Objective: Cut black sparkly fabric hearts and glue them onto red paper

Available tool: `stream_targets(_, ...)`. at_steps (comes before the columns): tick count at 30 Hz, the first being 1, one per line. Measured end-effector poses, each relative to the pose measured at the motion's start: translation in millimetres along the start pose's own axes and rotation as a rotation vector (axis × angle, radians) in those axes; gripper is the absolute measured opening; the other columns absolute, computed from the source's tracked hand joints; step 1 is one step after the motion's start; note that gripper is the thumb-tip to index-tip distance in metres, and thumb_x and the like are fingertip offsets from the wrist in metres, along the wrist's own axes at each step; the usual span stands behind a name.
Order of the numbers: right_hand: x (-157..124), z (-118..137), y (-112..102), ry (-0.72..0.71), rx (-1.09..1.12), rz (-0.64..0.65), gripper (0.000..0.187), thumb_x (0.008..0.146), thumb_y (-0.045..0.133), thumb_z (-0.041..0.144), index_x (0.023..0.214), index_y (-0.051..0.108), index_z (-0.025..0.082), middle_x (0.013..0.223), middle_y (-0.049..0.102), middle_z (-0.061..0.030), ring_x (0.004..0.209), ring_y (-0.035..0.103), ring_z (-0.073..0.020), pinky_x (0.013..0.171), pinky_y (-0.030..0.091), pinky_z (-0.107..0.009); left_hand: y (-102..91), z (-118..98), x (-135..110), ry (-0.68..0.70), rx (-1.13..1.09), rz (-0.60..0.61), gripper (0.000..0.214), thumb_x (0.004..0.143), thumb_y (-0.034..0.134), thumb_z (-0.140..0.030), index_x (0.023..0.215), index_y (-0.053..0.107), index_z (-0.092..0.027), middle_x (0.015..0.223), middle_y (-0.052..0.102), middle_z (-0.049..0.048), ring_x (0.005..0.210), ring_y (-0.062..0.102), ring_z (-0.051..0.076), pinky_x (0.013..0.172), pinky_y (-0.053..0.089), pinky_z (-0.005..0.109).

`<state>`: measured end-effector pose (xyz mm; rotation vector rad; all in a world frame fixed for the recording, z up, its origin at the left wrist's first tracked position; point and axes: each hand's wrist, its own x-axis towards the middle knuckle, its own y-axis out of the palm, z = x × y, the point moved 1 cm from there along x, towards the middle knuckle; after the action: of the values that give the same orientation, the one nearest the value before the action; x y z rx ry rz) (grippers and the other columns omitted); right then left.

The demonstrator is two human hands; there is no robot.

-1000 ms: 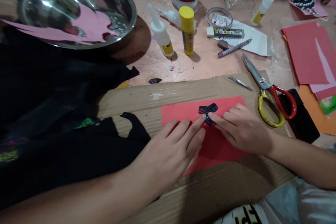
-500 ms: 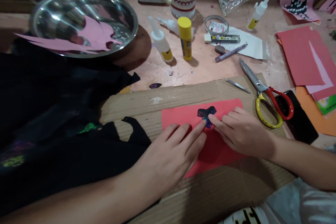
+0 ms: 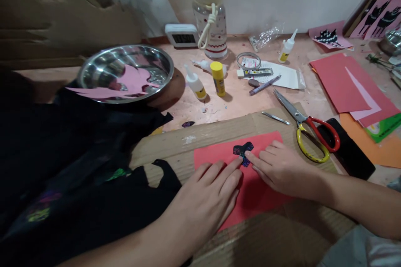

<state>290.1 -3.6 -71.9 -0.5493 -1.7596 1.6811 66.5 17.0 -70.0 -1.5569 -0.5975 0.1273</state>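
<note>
A red paper sheet (image 3: 219, 154) lies on a cardboard sheet (image 3: 203, 131). On the red paper sits a small dark glittery cut-out (image 3: 242, 149). My left hand (image 3: 208, 194) lies flat on the paper, fingers stretched out, its index fingertip touching the cut-out's lower edge. My right hand (image 3: 282, 171) rests palm down to the right, fingers extended, its index fingertip pressing the same cut-out from the other side. Neither hand grips anything.
Black glitter fabric (image 3: 62, 167) covers the left. Behind it is a steel bowl (image 3: 125, 73) with pink paper. Glue bottles (image 3: 194, 83), a yellow glue stick (image 3: 217, 78), tweezers (image 3: 275, 117), scissors (image 3: 305, 127), a black phone (image 3: 349, 148) and stacked coloured papers (image 3: 351, 83) lie about.
The camera has tilted up, showing more of the wall and back of the desk. Both hands stay on the red paper with fingertips at the cut-out.
</note>
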Motion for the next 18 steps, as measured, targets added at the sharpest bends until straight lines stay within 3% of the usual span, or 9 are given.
stream_targets(10, -0.8, 0.2, -1.1, 0.016, 0.027, 0.079, 0.036, 0.101, 0.042, 0.012, 0.129, 0.061, 0.000, 0.077, 0.066, -0.0072, 0.065, 0.053, -0.0196, 0.068, 0.031, -0.036, -2.5, 4.5, -1.8, -0.001, -0.037, -0.028, 0.024, 0.101, 0.043, -0.018, 0.108, 0.066, -0.014, 0.120, 0.075, 0.0105, 0.089, 0.063, 0.025, 0.080, 0.048, 0.039)
stream_targets(18, -2.1, 0.8, -3.0, 0.012, -0.002, 0.062, 0.037, 0.103, 0.037, 0.012, 0.131, 0.058, 0.001, 0.079, 0.065, -0.0071, 0.067, 0.052, -0.0210, 0.069, 0.032, -0.037, 1.6, 1.9, -1.2, -0.012, -0.010, -0.028, 0.024, 0.099, 0.047, -0.018, 0.110, 0.068, -0.014, 0.120, 0.074, 0.0103, 0.091, 0.062, 0.025, 0.082, 0.046, 0.040)
